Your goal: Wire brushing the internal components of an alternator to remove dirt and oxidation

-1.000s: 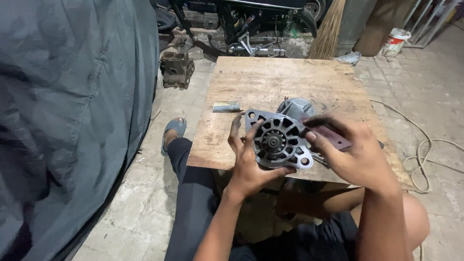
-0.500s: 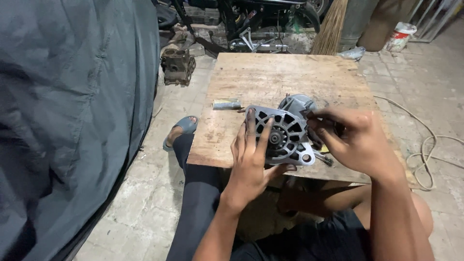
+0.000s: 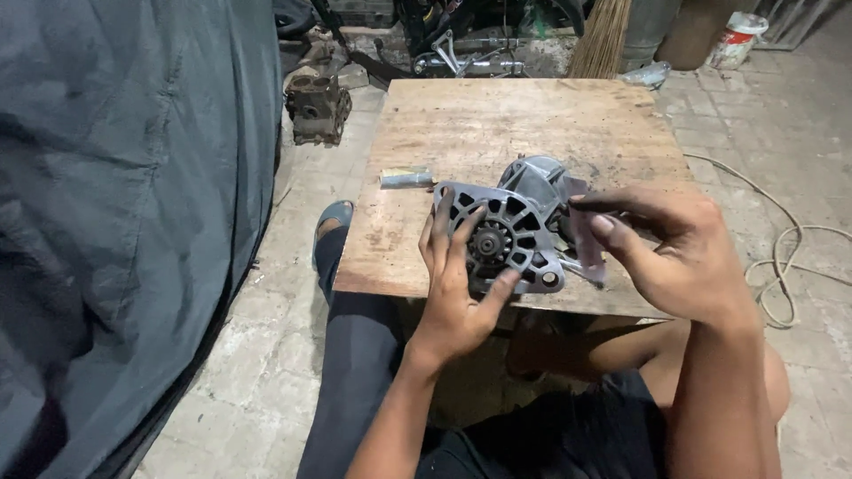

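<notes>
A grey metal alternator (image 3: 515, 222) with a slotted round end plate lies on a square wooden board (image 3: 497, 124) near its front edge. My left hand (image 3: 457, 293) grips the end plate from below and the left, fingers spread over the slots. My right hand (image 3: 674, 248) is beside the alternator's right side and pinches a small piece of dark sandpaper (image 3: 587, 244) against the housing. A small metal socket (image 3: 406, 177) lies on the board to the left of the alternator.
A dark tarp (image 3: 115, 222) hangs along the left. A rusty engine part (image 3: 317, 108) sits on the brick floor behind the board. Motorcycle parts, a broom (image 3: 603, 35) and a white bucket (image 3: 737, 40) stand at the back. A rope (image 3: 790, 257) coils at the right.
My right hand has pulled back to the right, off the top of the alternator, still holding the sandpaper. My left hand keeps its grip on the end plate. The view shifted slightly.
</notes>
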